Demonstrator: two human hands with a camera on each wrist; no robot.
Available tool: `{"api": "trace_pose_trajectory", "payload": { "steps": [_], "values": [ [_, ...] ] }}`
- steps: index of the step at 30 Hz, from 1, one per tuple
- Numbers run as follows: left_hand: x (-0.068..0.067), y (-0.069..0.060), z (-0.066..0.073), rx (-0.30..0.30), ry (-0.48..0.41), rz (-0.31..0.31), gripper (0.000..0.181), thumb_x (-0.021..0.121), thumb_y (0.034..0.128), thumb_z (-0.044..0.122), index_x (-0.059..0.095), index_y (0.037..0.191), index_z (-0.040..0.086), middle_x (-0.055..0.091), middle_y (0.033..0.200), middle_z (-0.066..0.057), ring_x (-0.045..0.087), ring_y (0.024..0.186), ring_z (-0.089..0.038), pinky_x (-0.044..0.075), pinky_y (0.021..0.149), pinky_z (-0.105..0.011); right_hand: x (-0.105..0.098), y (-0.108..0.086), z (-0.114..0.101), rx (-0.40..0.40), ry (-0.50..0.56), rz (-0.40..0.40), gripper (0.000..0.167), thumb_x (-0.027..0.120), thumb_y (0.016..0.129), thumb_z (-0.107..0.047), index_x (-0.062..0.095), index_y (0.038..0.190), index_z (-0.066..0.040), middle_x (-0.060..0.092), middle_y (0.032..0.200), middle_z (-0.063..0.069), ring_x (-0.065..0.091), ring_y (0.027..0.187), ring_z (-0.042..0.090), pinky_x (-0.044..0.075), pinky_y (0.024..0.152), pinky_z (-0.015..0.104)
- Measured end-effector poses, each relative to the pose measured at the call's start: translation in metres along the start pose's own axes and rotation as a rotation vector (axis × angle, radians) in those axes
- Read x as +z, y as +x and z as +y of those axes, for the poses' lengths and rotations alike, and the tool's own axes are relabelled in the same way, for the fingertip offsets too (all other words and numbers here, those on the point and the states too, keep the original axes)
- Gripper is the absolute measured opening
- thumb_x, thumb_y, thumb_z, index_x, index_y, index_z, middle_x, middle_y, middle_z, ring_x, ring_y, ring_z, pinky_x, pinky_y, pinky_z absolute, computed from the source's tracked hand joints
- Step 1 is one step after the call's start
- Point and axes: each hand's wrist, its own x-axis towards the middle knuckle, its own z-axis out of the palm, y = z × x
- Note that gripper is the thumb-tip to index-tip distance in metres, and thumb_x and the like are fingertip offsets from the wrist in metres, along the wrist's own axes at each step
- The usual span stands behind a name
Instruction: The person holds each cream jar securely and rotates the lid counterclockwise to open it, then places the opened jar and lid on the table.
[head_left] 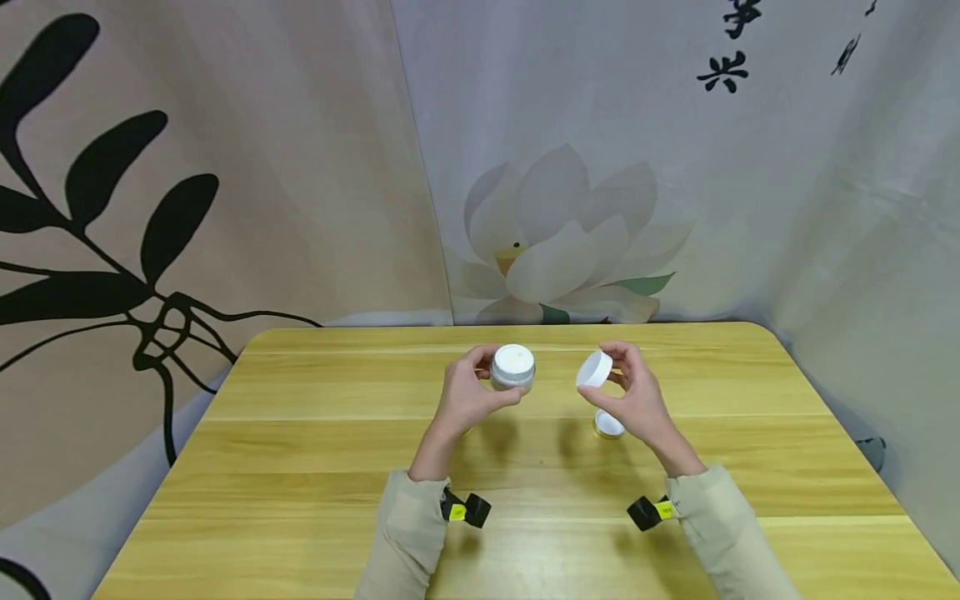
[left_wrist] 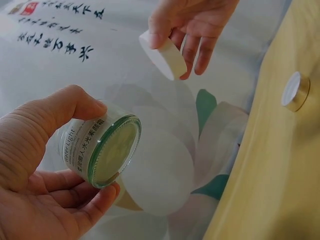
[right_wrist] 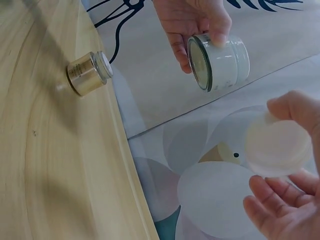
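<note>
My left hand [head_left: 467,396] grips a clear glass cream jar [left_wrist: 107,150] by its sides, raised above the table. Dark printing runs round its label, and its white top [head_left: 514,359] faces up and toward me in the head view. My right hand [head_left: 639,402] pinches a round white lid [head_left: 594,369] at its edge between thumb and fingers, apart from the jar and to its right. Below the right hand, a gold-sided cap [head_left: 609,424] lies with its white inside up. A small gold jar [right_wrist: 89,73] with a white top stands on the table, mostly hidden in the head view.
The wooden table [head_left: 300,500] runs back to a printed curtain [head_left: 315,167] with leaves, a pale flower and dark writing. Each wrist wears a small black camera, the left camera [head_left: 476,510] and the right camera [head_left: 645,513], held above the tabletop.
</note>
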Motion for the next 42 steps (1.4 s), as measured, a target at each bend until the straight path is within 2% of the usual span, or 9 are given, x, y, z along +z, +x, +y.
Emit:
{"api": "trace_pose_trajectory", "payload": {
  "steps": [5,11,19,23,25,30,33,37,42],
  "values": [
    [0.0,0.0,0.0,0.003,-0.004,-0.002,0.052,0.08,0.0625,0.003,0.06,0.11,-0.006,0.062,0.099,-0.016,0.055,0.09,-0.026,0.048,0.08,-0.051,0.0,-0.002,-0.003,0.016,0.027,0.022,0.056,0.073,0.072,0.01,0.039,0.117,0.009,0.049,0.11,0.018,0.051,0.095,0.007,0.043,0.083,0.014],
    [0.0,0.0,0.001,-0.004,-0.005,-0.003,0.053,0.079,0.0627,0.003,0.06,0.111,-0.006,0.062,0.099,-0.016,0.055,0.09,-0.026,0.047,0.08,-0.051,0.001,-0.004,-0.02,-0.023,0.006,0.014,0.052,0.071,0.07,0.015,0.043,0.113,0.012,0.049,0.107,0.022,0.051,0.093,0.011,0.046,0.082,0.016],
    [0.0,-0.001,0.0,0.001,-0.012,-0.008,0.053,0.08,0.0628,0.002,0.06,0.111,-0.006,0.062,0.099,-0.016,0.055,0.09,-0.027,0.048,0.08,-0.05,0.005,-0.005,-0.026,-0.047,-0.094,0.016,0.051,0.075,0.068,0.011,0.051,0.113,0.013,0.051,0.102,0.022,0.051,0.088,0.029,0.05,0.076,0.022],
    [0.0,-0.001,0.0,-0.004,-0.007,-0.01,0.053,0.08,0.0632,0.003,0.06,0.111,-0.006,0.062,0.099,-0.015,0.055,0.09,-0.026,0.048,0.079,-0.049,0.006,-0.007,-0.025,-0.052,-0.147,0.01,0.052,0.078,0.067,0.008,0.055,0.114,0.01,0.05,0.1,0.023,0.05,0.086,0.032,0.052,0.073,0.034],
    [0.0,-0.001,0.001,-0.008,-0.007,-0.011,0.053,0.08,0.0633,0.003,0.06,0.112,-0.006,0.062,0.099,-0.015,0.055,0.091,-0.026,0.047,0.08,-0.049,0.006,-0.007,-0.025,-0.053,-0.164,0.007,0.052,0.078,0.067,0.007,0.057,0.114,0.009,0.05,0.099,0.023,0.049,0.086,0.033,0.051,0.071,0.032],
    [0.0,-0.001,0.001,-0.009,0.0,-0.014,0.053,0.079,0.0637,0.004,0.06,0.112,-0.005,0.062,0.1,-0.015,0.055,0.091,-0.025,0.048,0.079,-0.046,0.006,-0.007,-0.004,-0.029,-0.226,0.003,0.054,0.081,0.068,0.0,0.061,0.118,0.001,0.05,0.103,0.017,0.047,0.087,0.024,0.049,0.072,0.032],
    [0.0,-0.001,0.0,-0.005,0.0,-0.014,0.053,0.08,0.0638,0.004,0.06,0.112,-0.005,0.062,0.099,-0.014,0.055,0.09,-0.025,0.048,0.079,-0.046,0.006,-0.006,0.013,-0.018,-0.255,-0.007,0.056,0.082,0.067,-0.004,0.062,0.119,-0.002,0.05,0.107,0.014,0.047,0.09,0.021,0.048,0.073,0.038],
    [0.0,-0.001,-0.001,-0.001,-0.007,-0.013,0.052,0.079,0.0636,0.003,0.06,0.112,-0.005,0.062,0.099,-0.015,0.055,0.09,-0.025,0.047,0.079,-0.05,0.008,-0.007,0.017,-0.025,-0.271,-0.022,0.056,0.083,0.066,-0.005,0.062,0.118,-0.001,0.05,0.108,0.017,0.048,0.092,0.026,0.047,0.07,0.04],
    [0.0,-0.002,-0.001,-0.005,0.009,-0.012,0.052,0.079,0.0636,0.004,0.06,0.112,-0.005,0.062,0.099,-0.015,0.055,0.09,-0.024,0.049,0.078,-0.044,0.01,-0.009,0.017,-0.009,-0.314,-0.042,0.057,0.084,0.063,-0.003,0.063,0.117,-0.001,0.05,0.105,0.017,0.049,0.091,0.026,0.047,0.069,0.039]
  ]
}}
